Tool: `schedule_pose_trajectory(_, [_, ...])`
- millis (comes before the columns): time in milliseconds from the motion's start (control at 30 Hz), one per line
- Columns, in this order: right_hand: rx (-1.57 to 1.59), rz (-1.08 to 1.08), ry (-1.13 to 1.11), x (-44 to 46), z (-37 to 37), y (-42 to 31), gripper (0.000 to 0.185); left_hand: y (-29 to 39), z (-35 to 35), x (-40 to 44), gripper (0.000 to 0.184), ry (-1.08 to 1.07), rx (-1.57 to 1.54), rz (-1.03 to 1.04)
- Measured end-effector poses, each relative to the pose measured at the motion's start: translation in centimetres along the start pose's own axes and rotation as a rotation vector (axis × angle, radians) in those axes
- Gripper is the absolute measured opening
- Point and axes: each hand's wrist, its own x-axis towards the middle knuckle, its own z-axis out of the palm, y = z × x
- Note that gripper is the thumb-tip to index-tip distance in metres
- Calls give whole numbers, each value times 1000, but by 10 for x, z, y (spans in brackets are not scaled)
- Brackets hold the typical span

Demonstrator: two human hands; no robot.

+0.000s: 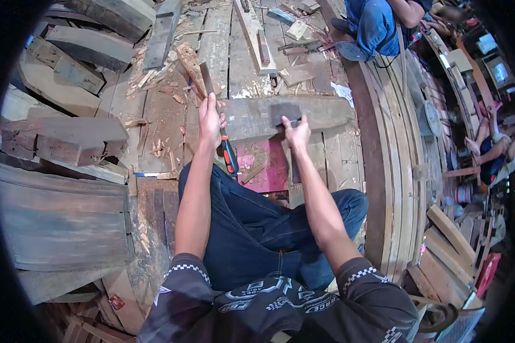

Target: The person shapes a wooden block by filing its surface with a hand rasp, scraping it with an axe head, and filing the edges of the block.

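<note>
My left hand [210, 121] is closed around the metal part of a chisel-like tool [229, 157]. Its blade rises above my fingers, and its orange and black handle hangs below. A pale strip of wood [191, 67] lies close behind the blade. My right hand [296, 134] is closed at a dark, square-headed tool [284, 113], with fingers and thumb at its lower edge. That head is over a long grey wooden board [246, 116], which lies crosswise in front of me. Exactly how my right fingers grip is partly hidden.
Wood chips cover the plank floor [214, 51]. Curved timbers [68, 137] are stacked at left. Long beams [383, 143] run along the right. A pink panel [263, 166] lies near my crossed legs. Another person [377, 26] sits at the upper right; further people are at far right.
</note>
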Motion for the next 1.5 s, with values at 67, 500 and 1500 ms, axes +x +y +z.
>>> schedule_pose_trajectory(67, [-37, 44, -45, -24, 3, -40, 69, 0, 0, -2, 31, -7, -5, 2])
schedule_pose_trajectory(500, [141, 78, 2, 1, -12, -4, 66, 6, -6, -3, 30, -29, -62, 18])
schedule_pose_trajectory(1500, [53, -10, -51, -32, 11, -43, 74, 17, -20, 0, 32, 45, -254, 14])
